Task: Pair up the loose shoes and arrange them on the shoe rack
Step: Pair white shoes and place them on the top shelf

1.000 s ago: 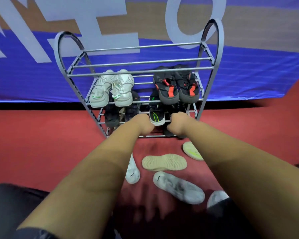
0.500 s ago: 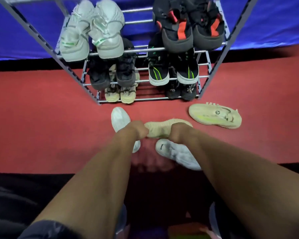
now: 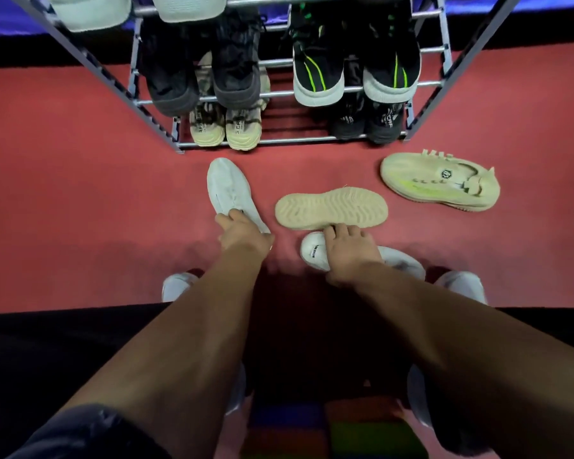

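Observation:
Two white shoes lie on the red floor in front of the metal shoe rack (image 3: pixel 159 127). My left hand (image 3: pixel 242 235) grips the heel end of the left white shoe (image 3: pixel 227 190). Over the right white shoe (image 3: pixel 314 251) rests my right hand (image 3: pixel 350 251), fingers closed on its top. A beige shoe (image 3: pixel 332 208) lies sole-up between them, just beyond my right fingers. Its mate, a beige shoe with yellow-green stripe (image 3: pixel 439 180), lies on its side to the right.
The rack holds pairs: tan shoes (image 3: pixel 226 129) and dark shoes (image 3: pixel 367 124) on the bottom shelf, black shoes (image 3: pixel 203 74) and black-green shoes (image 3: pixel 355 74) above. My own white shoes (image 3: pixel 461 286) stand on the floor near the dark mat edge.
My hands came back from the rack's lower shelf and dropped to the floor. They now close on the two white shoes. The view tilted downward.

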A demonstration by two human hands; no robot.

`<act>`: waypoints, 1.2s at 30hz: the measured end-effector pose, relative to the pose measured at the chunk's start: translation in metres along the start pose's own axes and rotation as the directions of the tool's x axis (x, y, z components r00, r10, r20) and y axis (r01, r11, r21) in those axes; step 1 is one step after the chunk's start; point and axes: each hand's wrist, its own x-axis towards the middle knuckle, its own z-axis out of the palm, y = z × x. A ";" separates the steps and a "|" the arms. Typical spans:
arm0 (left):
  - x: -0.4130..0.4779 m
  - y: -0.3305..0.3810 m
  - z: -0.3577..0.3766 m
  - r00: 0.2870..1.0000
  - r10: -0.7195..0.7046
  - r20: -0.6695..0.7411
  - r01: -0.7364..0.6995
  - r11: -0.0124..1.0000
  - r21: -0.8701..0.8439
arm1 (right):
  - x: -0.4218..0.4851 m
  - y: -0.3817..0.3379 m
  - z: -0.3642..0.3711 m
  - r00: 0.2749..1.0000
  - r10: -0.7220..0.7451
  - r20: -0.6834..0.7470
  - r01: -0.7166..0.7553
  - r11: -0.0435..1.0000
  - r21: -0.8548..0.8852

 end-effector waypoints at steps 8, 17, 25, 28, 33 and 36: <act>0.012 -0.006 -0.002 0.995 -0.091 0.047 0.096 0.989 -0.111 | 0.033 0.001 -0.044 0.928 -0.315 -0.197 0.246 0.918 -0.311; 0.014 -0.003 0.005 0.983 -0.142 0.118 0.158 0.977 -0.143 | 0.031 -0.016 -0.040 0.977 0.178 -0.115 -0.102 0.869 0.485; 0.015 -0.001 0.003 0.987 -0.157 0.044 0.163 0.949 -0.272 | 0.050 -0.024 -0.023 0.915 0.400 -0.053 -0.293 0.748 0.596; 0.012 -0.002 -0.003 0.984 -0.169 0.054 0.177 0.940 -0.292 | 0.051 -0.021 -0.025 0.938 0.339 -0.067 -0.242 0.782 0.574; 0.001 0.008 -0.026 0.978 -0.206 0.045 0.209 0.923 -0.324 | 0.045 -0.011 -0.040 0.927 0.366 -0.081 -0.231 0.726 0.648; -0.013 0.018 -0.050 0.973 -0.225 0.046 0.229 0.935 -0.271 | 0.039 -0.010 -0.063 0.922 0.385 -0.049 -0.229 0.642 0.732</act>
